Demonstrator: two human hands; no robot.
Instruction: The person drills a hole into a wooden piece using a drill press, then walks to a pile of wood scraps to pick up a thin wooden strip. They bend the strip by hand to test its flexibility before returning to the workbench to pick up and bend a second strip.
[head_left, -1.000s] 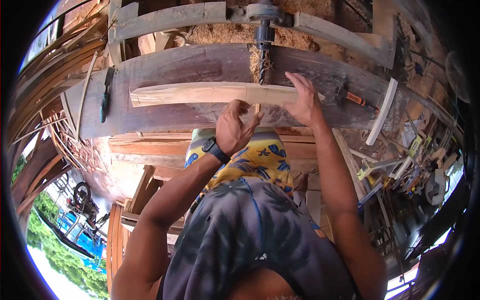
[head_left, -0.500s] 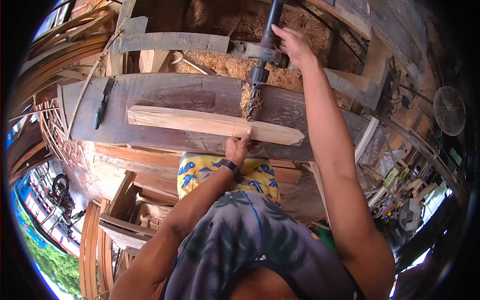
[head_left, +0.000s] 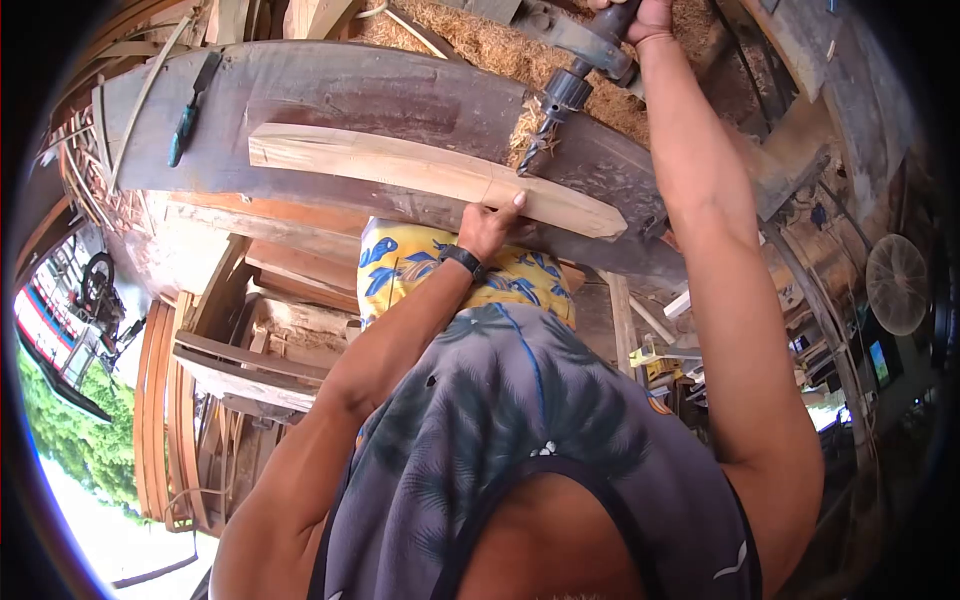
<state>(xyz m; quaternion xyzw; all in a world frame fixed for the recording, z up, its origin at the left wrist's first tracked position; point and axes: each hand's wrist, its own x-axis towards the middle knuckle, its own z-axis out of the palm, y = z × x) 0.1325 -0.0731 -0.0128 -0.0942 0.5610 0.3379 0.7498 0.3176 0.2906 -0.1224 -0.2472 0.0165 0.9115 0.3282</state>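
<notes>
Slat (head_left: 430, 175): one pale length of wood, lying lengthwise on one dark, curved plank (head_left: 350, 95), its right end tapering near the plank's front edge. Left hand (head_left: 490, 228), with one black watch (head_left: 463, 262) at the wrist, is curled at the slat's near edge, thumb pressed onto the top face, pinning it down. Right hand (head_left: 648, 14) is raised to the top of the view, closed around one dark handle (head_left: 612, 22) and partly cut off. One spiral bit (head_left: 538, 148) hangs from the chuck (head_left: 566, 90), its tip just at the slat's far edge, with shavings (head_left: 470, 45) behind. One teal-handled tool (head_left: 186, 118) lies at the plank's left end. One fan (head_left: 897, 284) stands far right.
</notes>
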